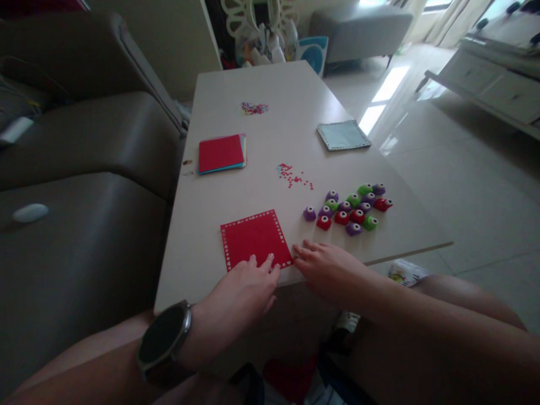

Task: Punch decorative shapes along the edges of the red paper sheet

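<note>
A red square sheet (253, 239) with small punched shapes along its edges lies near the table's front edge. My left hand (251, 284), with a watch on the wrist, rests on the sheet's lower part with its fingers apart. My right hand (323, 264) touches the table beside the sheet's lower right corner, fingers out and nothing visible in it. Several small punches (354, 209) in purple, green and red stand to the right of the sheet. Little red cut-outs (293, 177) are scattered behind it.
A stack of coloured paper topped with red (221, 153) lies at the table's left. Light blue punched sheets (343, 135) lie at the right edge. A pile of colourful bits (254, 108) is farther back. A brown sofa (84, 225) stands along the left side.
</note>
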A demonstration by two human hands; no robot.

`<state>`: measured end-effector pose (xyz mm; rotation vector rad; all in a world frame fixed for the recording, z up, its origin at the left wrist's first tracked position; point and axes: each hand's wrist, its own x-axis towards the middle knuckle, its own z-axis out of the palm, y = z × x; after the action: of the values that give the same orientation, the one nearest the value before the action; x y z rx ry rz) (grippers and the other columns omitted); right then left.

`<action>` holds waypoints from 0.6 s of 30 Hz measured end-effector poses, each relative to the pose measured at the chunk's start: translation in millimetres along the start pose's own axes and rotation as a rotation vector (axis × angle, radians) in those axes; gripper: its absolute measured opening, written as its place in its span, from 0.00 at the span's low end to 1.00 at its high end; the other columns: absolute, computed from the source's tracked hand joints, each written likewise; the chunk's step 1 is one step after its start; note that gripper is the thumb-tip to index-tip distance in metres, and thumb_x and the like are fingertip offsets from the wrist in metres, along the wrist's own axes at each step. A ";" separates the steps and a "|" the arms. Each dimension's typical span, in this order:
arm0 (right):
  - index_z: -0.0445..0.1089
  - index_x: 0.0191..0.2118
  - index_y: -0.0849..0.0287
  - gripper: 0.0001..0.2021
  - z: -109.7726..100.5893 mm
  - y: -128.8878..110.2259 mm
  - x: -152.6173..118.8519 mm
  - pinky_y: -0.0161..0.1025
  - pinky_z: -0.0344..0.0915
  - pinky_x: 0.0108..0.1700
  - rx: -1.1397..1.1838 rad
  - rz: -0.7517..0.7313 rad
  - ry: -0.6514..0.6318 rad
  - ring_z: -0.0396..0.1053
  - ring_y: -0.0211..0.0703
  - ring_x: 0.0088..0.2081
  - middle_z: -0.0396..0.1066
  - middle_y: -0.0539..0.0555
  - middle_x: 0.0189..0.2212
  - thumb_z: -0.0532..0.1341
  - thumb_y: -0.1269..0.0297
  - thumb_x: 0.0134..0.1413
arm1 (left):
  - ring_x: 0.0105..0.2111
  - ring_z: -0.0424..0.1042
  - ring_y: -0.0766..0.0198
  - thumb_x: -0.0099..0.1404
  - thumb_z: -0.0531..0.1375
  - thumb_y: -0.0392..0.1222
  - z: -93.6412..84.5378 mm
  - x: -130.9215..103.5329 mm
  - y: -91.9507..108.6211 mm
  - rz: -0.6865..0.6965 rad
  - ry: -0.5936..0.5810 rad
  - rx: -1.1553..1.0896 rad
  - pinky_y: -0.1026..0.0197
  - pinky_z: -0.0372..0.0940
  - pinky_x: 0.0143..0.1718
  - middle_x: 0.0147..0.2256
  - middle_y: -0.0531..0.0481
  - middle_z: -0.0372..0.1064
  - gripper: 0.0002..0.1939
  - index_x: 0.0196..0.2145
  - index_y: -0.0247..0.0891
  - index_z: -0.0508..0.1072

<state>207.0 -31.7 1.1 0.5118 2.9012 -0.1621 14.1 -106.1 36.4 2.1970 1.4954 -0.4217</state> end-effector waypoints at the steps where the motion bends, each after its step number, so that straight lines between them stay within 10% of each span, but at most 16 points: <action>1: 0.77 0.44 0.64 0.09 -0.6 1.6 -0.3 0.47 0.70 0.51 0.006 -0.004 -0.001 0.73 0.55 0.51 0.75 0.66 0.50 0.65 0.68 0.58 | 0.51 0.73 0.47 0.69 0.59 0.38 -1.4 -0.3 0.6 0.000 -0.007 0.004 0.45 0.68 0.53 0.58 0.33 0.69 0.20 0.59 0.35 0.71; 18: 0.77 0.46 0.65 0.11 -6.0 0.3 0.6 0.47 0.71 0.47 -0.086 -0.031 -0.046 0.74 0.55 0.49 0.73 0.67 0.53 0.64 0.72 0.58 | 0.52 0.73 0.47 0.70 0.58 0.39 -4.1 -0.5 -0.9 0.045 -0.011 0.023 0.46 0.68 0.53 0.55 0.35 0.71 0.21 0.59 0.35 0.70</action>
<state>205.6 -30.4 6.8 0.4428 2.8572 -0.0522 13.1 -104.1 39.9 2.2377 1.4393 -0.4377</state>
